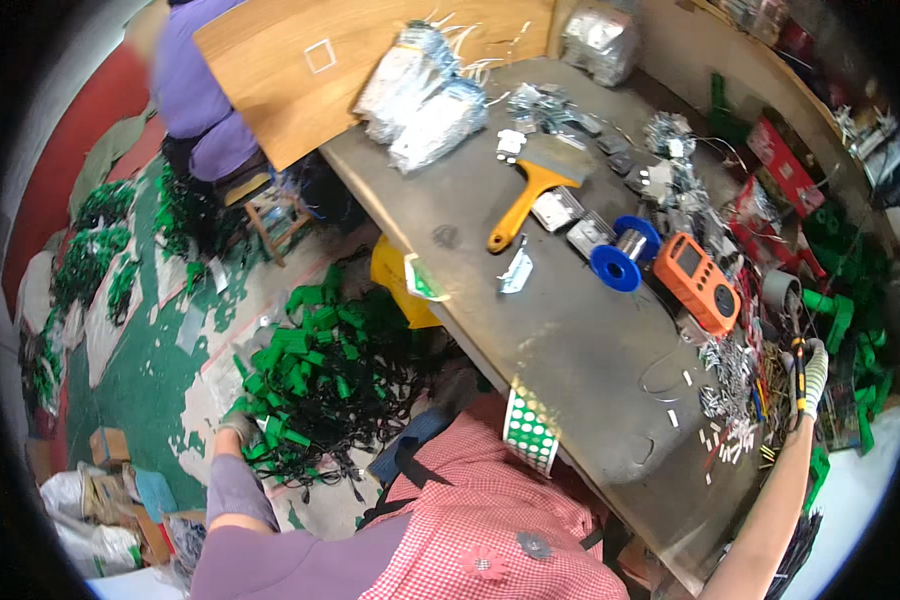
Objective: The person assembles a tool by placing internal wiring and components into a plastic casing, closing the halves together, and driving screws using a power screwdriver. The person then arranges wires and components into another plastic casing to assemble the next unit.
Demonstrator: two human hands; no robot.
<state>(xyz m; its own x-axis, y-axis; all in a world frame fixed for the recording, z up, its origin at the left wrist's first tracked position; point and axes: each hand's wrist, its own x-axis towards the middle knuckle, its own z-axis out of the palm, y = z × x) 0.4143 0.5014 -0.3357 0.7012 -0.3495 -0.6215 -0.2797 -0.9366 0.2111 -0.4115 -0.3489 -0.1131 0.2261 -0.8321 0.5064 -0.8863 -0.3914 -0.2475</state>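
Observation:
My left hand [238, 426], in a pale glove, reaches down to the left edge of a floor pile of green plastic plugs [315, 335] with black cables. It touches the pile, and its fingers are too small and partly hidden to read. Far to the right, my right hand [815, 380], in a green-and-white striped glove, is closed on a slim black-and-yellow handled tool [798, 372]. That tool stands nearly upright at the table's right edge. Beside it lie thin coloured wires [755, 370] and a heap of small metal pins [727, 380].
The dark worktable [570, 340] holds an orange multimeter [697, 283], a blue solder spool [625, 255], a yellow-handled scraper [532, 190] and plastic-bagged parts [425, 100]. A person in purple [205, 90] sits at the far left. More green plugs [840, 320] lie right of the table.

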